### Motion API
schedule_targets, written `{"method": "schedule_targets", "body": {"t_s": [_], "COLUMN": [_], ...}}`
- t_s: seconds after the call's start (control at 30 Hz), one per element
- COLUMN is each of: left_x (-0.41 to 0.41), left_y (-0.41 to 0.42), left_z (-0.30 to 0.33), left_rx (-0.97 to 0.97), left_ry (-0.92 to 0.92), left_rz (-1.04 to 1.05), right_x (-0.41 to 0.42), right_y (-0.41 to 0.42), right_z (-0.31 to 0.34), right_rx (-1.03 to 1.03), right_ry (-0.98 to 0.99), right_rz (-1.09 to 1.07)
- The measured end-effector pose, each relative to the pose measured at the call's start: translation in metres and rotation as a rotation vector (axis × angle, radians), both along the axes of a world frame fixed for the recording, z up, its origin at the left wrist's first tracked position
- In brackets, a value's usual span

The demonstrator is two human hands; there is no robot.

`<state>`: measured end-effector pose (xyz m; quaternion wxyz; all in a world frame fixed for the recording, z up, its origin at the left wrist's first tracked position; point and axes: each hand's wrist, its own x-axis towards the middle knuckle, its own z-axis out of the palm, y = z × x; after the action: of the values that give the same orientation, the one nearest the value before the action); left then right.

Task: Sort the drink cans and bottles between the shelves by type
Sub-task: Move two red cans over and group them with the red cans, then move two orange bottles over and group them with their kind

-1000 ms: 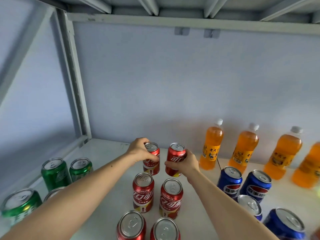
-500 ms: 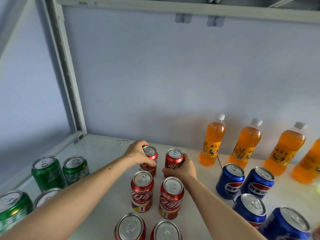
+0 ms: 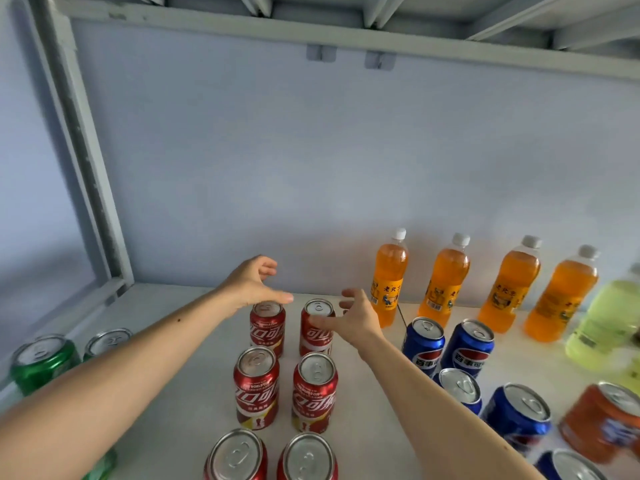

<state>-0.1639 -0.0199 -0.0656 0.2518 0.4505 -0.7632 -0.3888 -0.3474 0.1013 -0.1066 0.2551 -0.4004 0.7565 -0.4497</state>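
Several red cola cans stand in two columns on the white shelf (image 3: 180, 306). At the back of these columns stand the rear left red can (image 3: 267, 323) and the rear right red can (image 3: 317, 327). My left hand (image 3: 252, 285) hovers just above the rear left can, fingers spread, holding nothing. Beside the rear right can, my right hand (image 3: 353, 317) is spread open too, its thumb in front of the can. Neither hand grips a can.
Green cans (image 3: 43, 362) stand at the left edge. Blue cans (image 3: 467, 348) sit right of the red ones, with an orange can (image 3: 602, 420) further right. Orange bottles (image 3: 389, 275) line the back wall and a pale green bottle (image 3: 609, 323) stands at the far right.
Both hands have let go of the two rear red cans and lifted off with fingers spread. The cans now stand on the shelf. The camera view has shifted slightly.
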Motion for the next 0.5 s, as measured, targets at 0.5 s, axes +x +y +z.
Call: {"method": "schedule_targets", "body": {"t_s": [0.5], "left_x": [-0.141], "left_y": [0.056], "left_z": [0.059], "left_rx": [-0.025], "left_ry": [0.010], "left_rz": [-0.203], "right_x": [-0.141], "right_y": [0.089], "right_z": [0.086], "right_rx": [-0.134], "right_ry": [0.210], "right_rz": [-0.255]}}
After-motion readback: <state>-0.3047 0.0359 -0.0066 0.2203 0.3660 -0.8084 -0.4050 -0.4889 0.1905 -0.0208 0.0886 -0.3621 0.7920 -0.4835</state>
